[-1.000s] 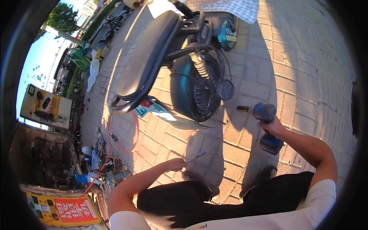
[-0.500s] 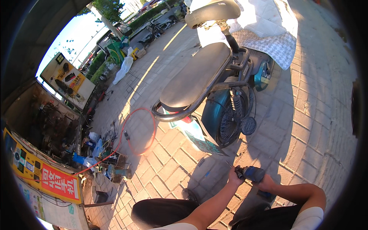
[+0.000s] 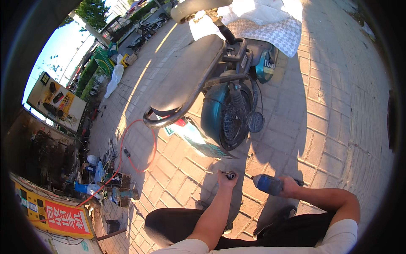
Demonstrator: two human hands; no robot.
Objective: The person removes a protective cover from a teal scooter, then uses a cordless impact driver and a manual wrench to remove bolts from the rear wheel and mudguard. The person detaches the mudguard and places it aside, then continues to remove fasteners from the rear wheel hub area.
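Observation:
My right hand [image 3: 290, 187] grips a blue and dark grey power driver [image 3: 269, 184], its nose toward the left. To the left of that nose, a short distance off, my left hand [image 3: 226, 181] is closed round a small dark metal piece with a round end [image 3: 230, 175], which looks like a socket. Both hands are above the brick paving, in front of my knees. Beyond them stands an electric scooter [image 3: 213, 114] with a long black seat [image 3: 188, 76], its teal rear fender and spoked rear wheel [image 3: 231, 122] toward me. Neither hand touches the scooter.
A red hose [image 3: 154, 148] loops over the bricks left of the scooter. Farther left lie tools and parts in a pile [image 3: 120, 186], beside a stall with a yellow and red sign [image 3: 63, 218]. A checked cover [image 3: 277, 36] drapes the scooter's front. My black-trousered knee [image 3: 169, 224] is near.
My hands have moved apart: the left has drawn away leftward from the driver's nose with the small metal piece. The view has shifted, so the scooter appears farther left and higher.

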